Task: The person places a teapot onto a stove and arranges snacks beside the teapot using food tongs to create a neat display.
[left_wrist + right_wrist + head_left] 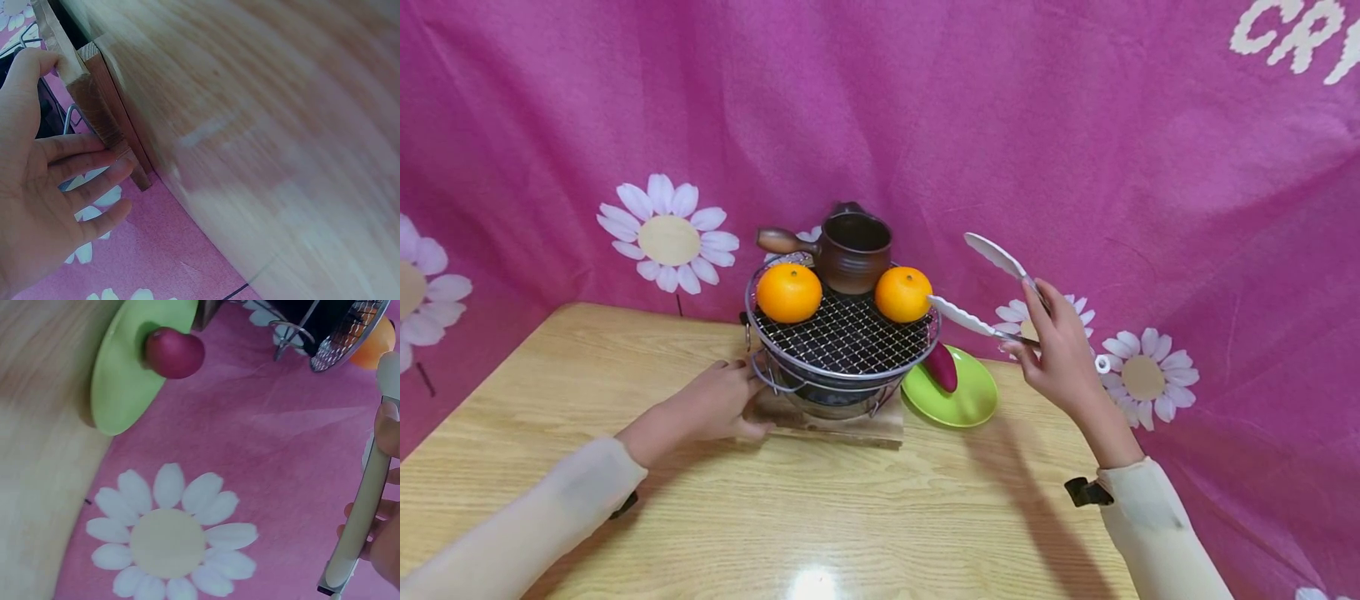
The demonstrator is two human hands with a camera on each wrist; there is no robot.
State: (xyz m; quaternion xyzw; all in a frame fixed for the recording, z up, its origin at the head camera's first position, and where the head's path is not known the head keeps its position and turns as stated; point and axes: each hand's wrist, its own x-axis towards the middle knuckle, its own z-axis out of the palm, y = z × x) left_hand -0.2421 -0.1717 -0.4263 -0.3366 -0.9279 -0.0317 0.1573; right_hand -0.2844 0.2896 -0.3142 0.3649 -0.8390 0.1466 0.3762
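Observation:
My right hand (1063,354) grips a pair of tongs (962,315) with pale scalloped ends. The tongs are spread, the lower tip at the edge of the right orange (901,293); whether they touch cannot be told. That orange and a left orange (789,292) sit on a round wire grill rack (850,342). Behind them on the rack stands a brown clay pot (853,258) with a side handle. Low at the grill's left, my left hand (718,402) holds the end of the wooden board (97,109) under the grill, thumb and fingers on either side.
Right of the grill, a green plate (973,396) bears a dark red sweet potato-like thing (942,367). The wooden table (850,517) ends against a magenta cloth (1000,125) printed with white daisies. A wire handle (767,375) juts from the grill's left side.

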